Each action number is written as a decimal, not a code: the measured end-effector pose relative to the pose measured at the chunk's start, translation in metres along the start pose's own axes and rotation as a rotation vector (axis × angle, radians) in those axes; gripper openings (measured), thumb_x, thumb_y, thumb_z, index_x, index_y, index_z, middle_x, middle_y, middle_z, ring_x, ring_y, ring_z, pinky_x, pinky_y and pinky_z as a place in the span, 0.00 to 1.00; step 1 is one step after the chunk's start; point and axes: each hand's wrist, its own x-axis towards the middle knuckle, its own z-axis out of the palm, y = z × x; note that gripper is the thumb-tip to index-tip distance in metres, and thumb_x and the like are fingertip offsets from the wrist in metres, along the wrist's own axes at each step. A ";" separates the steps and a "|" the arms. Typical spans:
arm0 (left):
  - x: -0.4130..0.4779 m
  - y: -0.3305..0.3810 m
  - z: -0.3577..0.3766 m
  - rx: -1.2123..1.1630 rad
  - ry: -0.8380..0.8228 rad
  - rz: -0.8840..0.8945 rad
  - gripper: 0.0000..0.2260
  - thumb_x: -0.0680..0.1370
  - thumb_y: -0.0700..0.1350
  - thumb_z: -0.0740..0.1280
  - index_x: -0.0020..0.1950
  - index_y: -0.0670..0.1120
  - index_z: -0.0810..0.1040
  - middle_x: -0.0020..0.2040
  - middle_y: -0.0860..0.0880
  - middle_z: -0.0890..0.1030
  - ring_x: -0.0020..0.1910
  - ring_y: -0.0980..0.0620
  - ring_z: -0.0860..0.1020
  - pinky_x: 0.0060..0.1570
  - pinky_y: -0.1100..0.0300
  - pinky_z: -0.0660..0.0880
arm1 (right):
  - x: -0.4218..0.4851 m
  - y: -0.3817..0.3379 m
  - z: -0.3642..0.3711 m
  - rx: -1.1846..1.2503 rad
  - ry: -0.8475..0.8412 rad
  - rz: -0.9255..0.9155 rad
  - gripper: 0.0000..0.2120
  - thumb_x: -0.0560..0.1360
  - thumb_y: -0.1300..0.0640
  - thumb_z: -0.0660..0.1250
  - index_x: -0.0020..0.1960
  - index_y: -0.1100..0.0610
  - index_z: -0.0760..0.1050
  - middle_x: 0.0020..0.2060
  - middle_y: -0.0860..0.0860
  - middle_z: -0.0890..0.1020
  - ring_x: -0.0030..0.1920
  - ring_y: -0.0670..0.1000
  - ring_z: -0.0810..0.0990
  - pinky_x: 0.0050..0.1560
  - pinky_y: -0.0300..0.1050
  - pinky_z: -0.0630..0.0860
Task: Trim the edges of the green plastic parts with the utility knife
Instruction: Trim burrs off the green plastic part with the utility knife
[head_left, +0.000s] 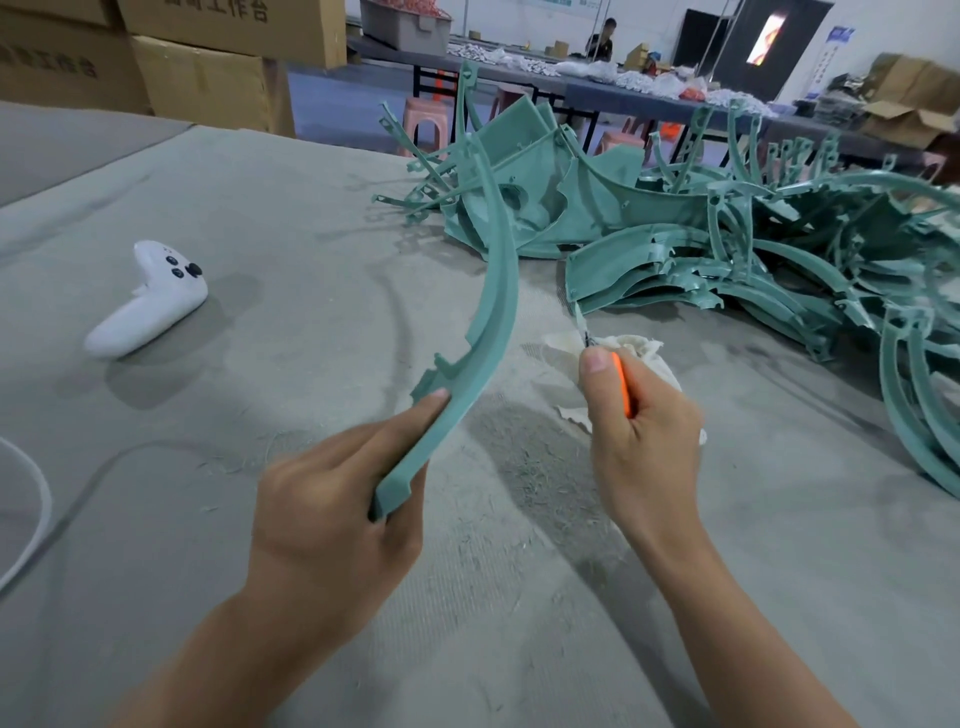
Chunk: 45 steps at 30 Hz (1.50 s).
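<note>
My left hand (332, 499) grips the lower end of one curved green part (496, 291), left of the pile of parts (727, 244); my right hand (644, 436) holds one utility knife (621, 384), nearer that pile.

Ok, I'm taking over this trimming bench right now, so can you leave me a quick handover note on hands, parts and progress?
Left hand: grips the lower end of a curved green part, held up over the table.
Right hand: holds the utility knife, blade pointing away, not touching that part.
Pile of green parts: on the table to the right; a white cloth lies behind the right hand.
Done: shavings on the table suggest some trimming; which parts are finished cannot be told.
Left: bring the blade to the held part's edge, then likely work through the pile.
</note>
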 end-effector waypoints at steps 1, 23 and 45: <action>0.001 -0.001 -0.001 0.019 -0.006 0.020 0.17 0.72 0.37 0.67 0.60 0.48 0.77 0.40 0.57 0.79 0.39 0.59 0.73 0.45 0.83 0.62 | -0.001 -0.004 0.002 0.021 -0.021 -0.036 0.21 0.80 0.41 0.56 0.32 0.47 0.56 0.28 0.45 0.64 0.27 0.42 0.62 0.29 0.31 0.59; 0.005 0.006 -0.005 0.088 -0.106 0.076 0.21 0.64 0.30 0.69 0.55 0.43 0.82 0.47 0.59 0.78 0.46 0.53 0.76 0.51 0.80 0.64 | -0.008 -0.003 0.009 -0.014 -0.128 -0.061 0.28 0.78 0.33 0.56 0.31 0.54 0.60 0.23 0.49 0.61 0.25 0.47 0.62 0.27 0.35 0.57; -0.002 0.007 0.000 -0.025 -0.052 -0.006 0.14 0.73 0.41 0.65 0.58 0.48 0.79 0.42 0.61 0.75 0.38 0.57 0.75 0.42 0.82 0.63 | -0.007 -0.003 0.017 0.080 -0.131 -0.011 0.28 0.78 0.35 0.57 0.31 0.56 0.59 0.27 0.55 0.65 0.26 0.43 0.61 0.27 0.37 0.58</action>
